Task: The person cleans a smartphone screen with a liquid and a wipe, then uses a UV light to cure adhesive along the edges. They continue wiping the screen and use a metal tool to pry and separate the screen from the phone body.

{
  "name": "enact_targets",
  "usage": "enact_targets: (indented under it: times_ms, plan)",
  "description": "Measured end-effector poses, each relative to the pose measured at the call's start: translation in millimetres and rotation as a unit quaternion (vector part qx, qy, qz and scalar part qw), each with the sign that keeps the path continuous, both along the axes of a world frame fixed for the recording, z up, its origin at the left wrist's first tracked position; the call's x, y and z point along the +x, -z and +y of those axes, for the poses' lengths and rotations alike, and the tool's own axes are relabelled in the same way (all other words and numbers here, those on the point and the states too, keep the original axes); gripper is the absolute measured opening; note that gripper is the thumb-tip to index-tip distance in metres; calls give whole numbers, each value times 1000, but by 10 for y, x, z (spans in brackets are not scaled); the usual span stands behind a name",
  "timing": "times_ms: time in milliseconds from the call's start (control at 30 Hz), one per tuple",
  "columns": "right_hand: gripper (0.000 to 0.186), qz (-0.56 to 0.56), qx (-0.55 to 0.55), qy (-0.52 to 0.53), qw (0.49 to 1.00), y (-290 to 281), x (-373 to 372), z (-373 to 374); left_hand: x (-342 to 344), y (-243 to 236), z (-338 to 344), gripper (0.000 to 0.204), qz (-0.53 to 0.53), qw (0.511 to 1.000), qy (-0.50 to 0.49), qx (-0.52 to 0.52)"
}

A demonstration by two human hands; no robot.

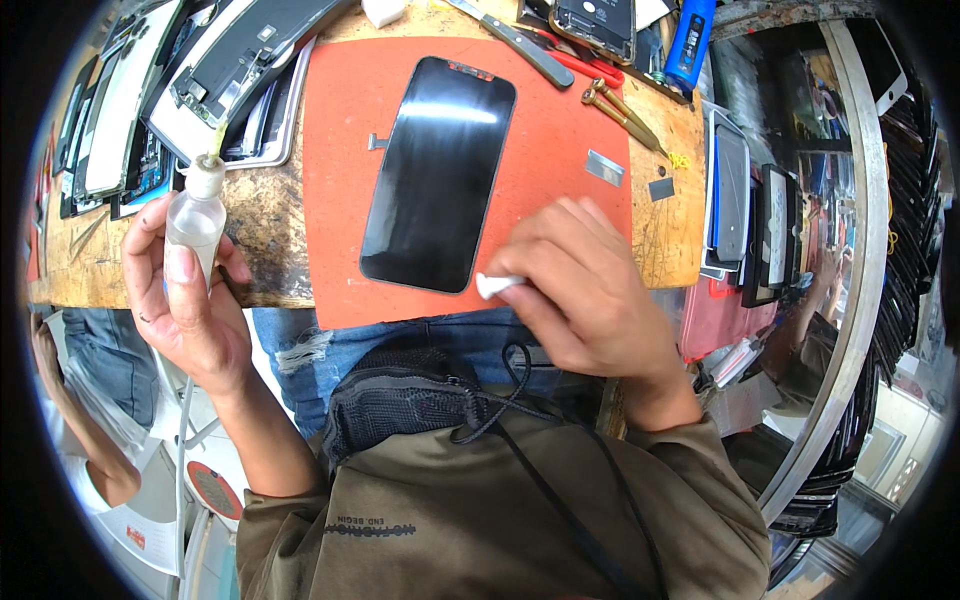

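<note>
A phone screen (435,190), black and glossy, lies face up on an orange-red mat (340,100). From its left side sticks out a small flex cable (377,142). My left hand (190,300) is wrapped round a small clear squeeze bottle (197,222) with a white cap, held upright left of the mat. Liquid shows inside the bottle. Beside the screen's lower right corner, my right hand (585,285) is closed on a white wad (497,286), perhaps tissue or cotton. The wad is close to the screen's edge; whether it touches is hard to tell.
Stacked phone parts (235,85) crowd the back left. A knife-like tool (525,50), brass-coloured screwdrivers (625,115), a blue tool (690,45) and an opened phone (597,22) lie at the back right. Two small metal pieces (604,168) sit near the mat's right edge. A glass case (835,250) stands right.
</note>
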State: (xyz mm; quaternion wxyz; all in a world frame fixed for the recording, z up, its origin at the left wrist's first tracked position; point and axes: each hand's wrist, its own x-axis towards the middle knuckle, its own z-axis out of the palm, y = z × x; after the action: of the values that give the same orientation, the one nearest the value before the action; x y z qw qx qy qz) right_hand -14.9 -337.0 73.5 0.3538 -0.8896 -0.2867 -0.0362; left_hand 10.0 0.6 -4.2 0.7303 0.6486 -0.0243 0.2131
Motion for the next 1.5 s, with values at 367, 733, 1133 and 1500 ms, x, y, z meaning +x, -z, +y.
enact_targets:
  times_ms: [367,733,1133,1500]
  plan:
    - [20,-60,-80,-5,995,58,-1,211,-11,3,-1,45,-1,1000,-13,-10]
    - [23,-60,-121,-12,991,14,-7,211,-16,-6,4,47,-1,1000,-5,-18]
    - [22,-60,-112,7,992,14,17,166,-27,-4,-28,46,1,1000,-6,-23]
    - [20,-65,-149,-21,987,-35,-46,245,-16,8,-36,46,5,1000,-5,-27]
